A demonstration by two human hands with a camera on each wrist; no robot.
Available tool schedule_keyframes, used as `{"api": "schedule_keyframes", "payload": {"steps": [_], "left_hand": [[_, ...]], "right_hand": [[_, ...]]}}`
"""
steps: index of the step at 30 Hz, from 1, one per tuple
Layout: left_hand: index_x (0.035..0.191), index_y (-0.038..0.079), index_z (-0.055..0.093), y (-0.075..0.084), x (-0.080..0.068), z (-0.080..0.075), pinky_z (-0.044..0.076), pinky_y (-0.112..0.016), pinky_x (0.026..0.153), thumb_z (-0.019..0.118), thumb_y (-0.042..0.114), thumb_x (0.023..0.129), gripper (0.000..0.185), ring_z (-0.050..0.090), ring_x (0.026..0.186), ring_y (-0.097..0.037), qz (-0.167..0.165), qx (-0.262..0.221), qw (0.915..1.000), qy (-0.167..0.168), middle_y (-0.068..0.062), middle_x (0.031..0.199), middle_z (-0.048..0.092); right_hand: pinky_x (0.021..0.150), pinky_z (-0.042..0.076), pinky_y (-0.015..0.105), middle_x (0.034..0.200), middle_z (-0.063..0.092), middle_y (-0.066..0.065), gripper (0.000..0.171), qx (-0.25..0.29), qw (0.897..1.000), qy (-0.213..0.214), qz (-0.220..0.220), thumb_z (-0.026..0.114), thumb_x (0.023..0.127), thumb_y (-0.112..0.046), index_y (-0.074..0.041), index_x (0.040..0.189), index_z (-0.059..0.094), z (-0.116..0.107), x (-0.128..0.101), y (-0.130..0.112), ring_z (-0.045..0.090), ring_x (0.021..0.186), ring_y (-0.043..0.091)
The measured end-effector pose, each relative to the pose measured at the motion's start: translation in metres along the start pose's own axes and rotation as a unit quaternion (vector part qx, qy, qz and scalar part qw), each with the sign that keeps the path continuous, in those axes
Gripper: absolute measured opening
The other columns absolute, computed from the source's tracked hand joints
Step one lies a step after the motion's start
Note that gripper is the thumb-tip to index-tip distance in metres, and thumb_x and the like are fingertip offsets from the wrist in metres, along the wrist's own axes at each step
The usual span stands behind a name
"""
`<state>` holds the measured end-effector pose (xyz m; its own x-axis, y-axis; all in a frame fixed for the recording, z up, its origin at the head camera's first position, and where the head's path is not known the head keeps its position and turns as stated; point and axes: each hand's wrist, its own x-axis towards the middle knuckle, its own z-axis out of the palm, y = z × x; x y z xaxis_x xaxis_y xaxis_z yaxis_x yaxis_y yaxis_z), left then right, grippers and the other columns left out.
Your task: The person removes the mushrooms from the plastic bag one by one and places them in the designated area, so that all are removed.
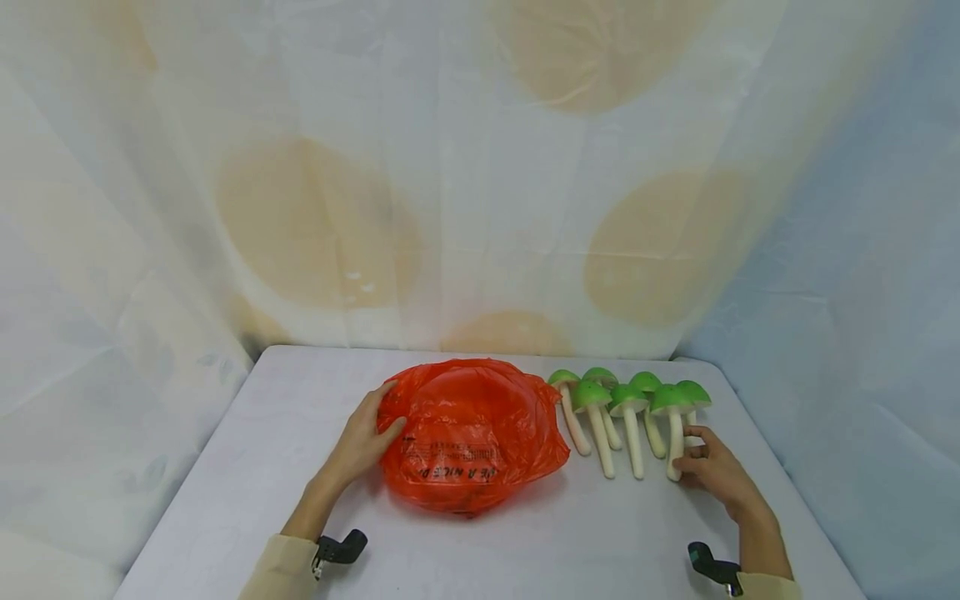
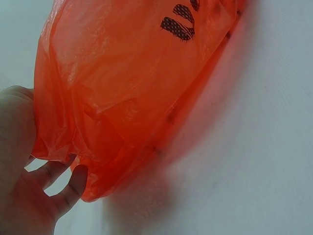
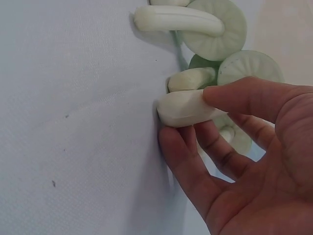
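A crinkled red plastic bag with black lettering sits puffed up mid-table. My left hand holds its left edge, thumb over the front; in the left wrist view, fingertips curl at the bag's thin plastic. At the right, my right hand pinches the stem of a green-capped mushroom, which looks artificial. The right wrist view shows the thumb on one side of that white stem and fingers on the other. Several similar mushrooms lie beside it, caps toward the back.
A white table carries everything. Behind it hangs a pale curtain with tan circles, and sheeting closes the right side. Each wrist bears a small black camera mount. The nearest mushrooms stand close to the bag's right edge.
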<state>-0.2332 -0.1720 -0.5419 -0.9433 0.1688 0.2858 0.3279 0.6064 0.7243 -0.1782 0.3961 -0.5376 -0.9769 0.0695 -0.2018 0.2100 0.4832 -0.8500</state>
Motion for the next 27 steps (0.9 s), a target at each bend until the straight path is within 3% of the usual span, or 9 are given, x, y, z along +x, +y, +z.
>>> {"api": "schedule_keyframes", "payload": {"steps": [27], "left_hand": [[0.154,0.015,0.036,-0.0040,0.0021,0.0027,0.046,-0.054,0.106,0.072,0.018,0.094,0.070,0.050,0.132,-0.033,0.005,0.009,0.9999,-0.007,-0.012,0.143,0.050]], "right_hand": [[0.080,0.060,0.037,0.128,0.048,0.033,0.067,-0.013,1.000,0.014,0.000,0.055,0.100,-0.012,0.006,0.154,0.019,-0.0001,0.0038,0.0088,0.064,0.099,0.028]]}}
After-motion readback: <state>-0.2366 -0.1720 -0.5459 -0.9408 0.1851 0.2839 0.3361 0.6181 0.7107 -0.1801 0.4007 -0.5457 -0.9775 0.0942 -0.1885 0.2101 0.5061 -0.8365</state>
